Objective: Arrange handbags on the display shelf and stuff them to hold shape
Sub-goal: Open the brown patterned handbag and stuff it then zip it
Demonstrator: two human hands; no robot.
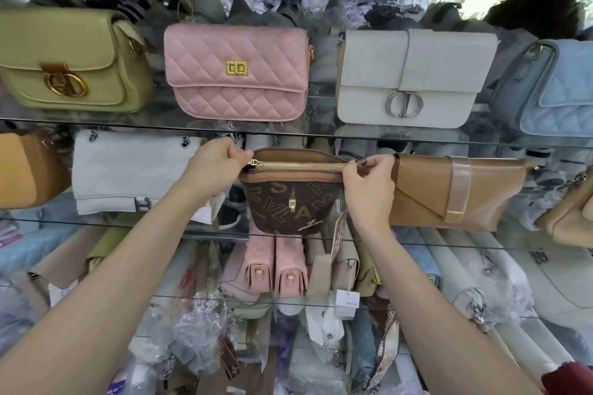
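Observation:
A dark brown bucket-shaped handbag (290,202) with tan trim, printed letters and a gold zip stands on the middle glass shelf (128,224). My left hand (213,167) pinches the bag's top left corner by the zip end. My right hand (369,189) pinches the top right corner at the other zip end, its palm in front of the bag's right side. The zip runs straight between both hands and looks closed. A paper tag hangs at the bag's lower right.
The upper glass shelf (321,133) carries green (70,61), pink quilted (237,74), cream (414,77) and blue (545,90) bags. A white bag (128,170) and a tan envelope bag (455,189) flank the brown one. Lower shelves hold pink bags (276,266), straps and plastic-wrapped stock.

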